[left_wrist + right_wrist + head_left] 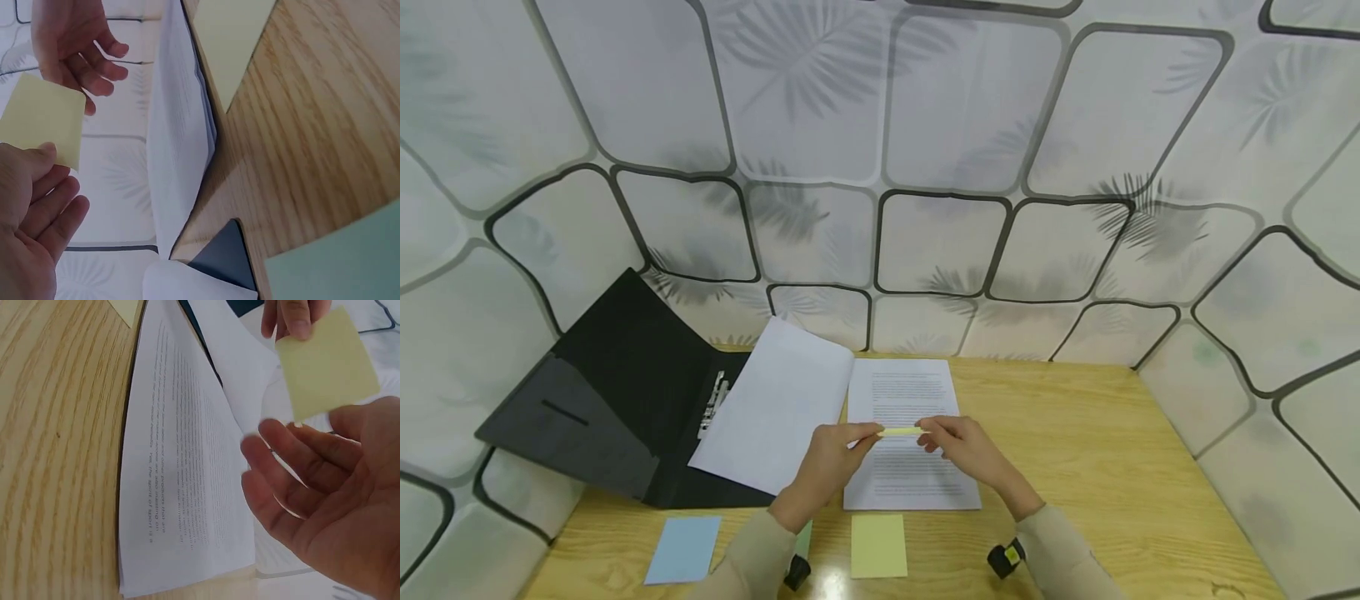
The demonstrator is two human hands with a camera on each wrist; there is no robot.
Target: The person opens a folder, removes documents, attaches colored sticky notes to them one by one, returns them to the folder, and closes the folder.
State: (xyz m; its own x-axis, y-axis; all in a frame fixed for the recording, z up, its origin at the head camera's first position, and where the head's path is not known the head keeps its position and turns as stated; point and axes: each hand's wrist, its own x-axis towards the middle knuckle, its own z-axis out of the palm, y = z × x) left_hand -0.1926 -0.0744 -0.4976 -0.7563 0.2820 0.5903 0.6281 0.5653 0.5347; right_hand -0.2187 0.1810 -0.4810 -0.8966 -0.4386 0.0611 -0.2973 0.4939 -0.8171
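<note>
A yellow sticky note point(901, 432) is held above the printed page point(910, 483). My left hand point(831, 458) pinches one edge of it between thumb and fingers; the left wrist view shows the note point(47, 119) flat side on in the left hand point(31, 212). At the note's opposite edge is my right hand point(966, 450). In the right wrist view the right hand point(337, 487) has its fingers loosely bent beside the note point(328, 369), and whether its thumb touches the note I cannot tell.
A black folder point(610, 408) lies open at the left, with a turned-back white sheet point(782, 408) over its clip. Along the front lie a blue note point(683, 550), a yellow pad point(878, 546) and a green note point(803, 540), partly behind the left sleeve. A patterned cloth stands behind the table.
</note>
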